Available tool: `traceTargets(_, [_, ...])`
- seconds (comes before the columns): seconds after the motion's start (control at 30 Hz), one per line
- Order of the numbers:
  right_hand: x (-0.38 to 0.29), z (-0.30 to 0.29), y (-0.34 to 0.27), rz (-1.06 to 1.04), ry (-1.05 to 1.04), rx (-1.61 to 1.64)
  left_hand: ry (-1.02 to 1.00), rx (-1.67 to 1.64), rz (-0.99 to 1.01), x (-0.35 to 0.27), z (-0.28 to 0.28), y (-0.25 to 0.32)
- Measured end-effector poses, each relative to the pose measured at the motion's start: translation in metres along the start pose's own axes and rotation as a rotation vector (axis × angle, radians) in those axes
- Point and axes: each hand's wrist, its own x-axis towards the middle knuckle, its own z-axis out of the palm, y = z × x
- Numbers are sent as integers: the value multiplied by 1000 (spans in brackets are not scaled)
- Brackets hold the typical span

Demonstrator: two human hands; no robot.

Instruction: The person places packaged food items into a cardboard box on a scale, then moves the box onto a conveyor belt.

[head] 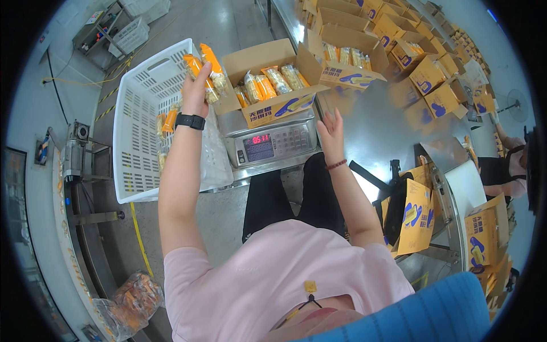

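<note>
My left hand (195, 95) grips two wrapped snack bars (216, 70) in orange-and-clear film, raised over the inner edge of a white plastic crate (121, 141). Other wrapped bars (171, 119) lie inside the crate, partly hidden by my forearm. To the right of that hand, an open cardboard carton (256, 53) sits on a digital weighing scale (280, 145) with a lit red display. Several wrapped bars (275, 80) stand in the carton. My right hand (332, 137), fingers apart and holding nothing, hovers beside the scale's right edge.
A second carton (352, 75) with bars stands beyond on the steel table (372, 111). Many more cartons (431, 77) crowd the far right. Folded cartons (414, 213) lean near my right elbow. Another person (506, 166) is at the right. A filled plastic bag (132, 303) lies at lower left.
</note>
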Motion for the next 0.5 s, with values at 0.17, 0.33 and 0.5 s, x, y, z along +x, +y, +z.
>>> traceTargets(0.17, [-1, 41, -36, 113, -140, 248, -5, 57, 17, -5, 7, 0])
traceTargets(0.33, [25, 73, -48, 537, -270, 717, -9, 118, 59, -1, 10, -6])
traceTargets(0.5, [49, 101, -24, 729, -248, 882, -107, 457, -173, 1, 2, -12])
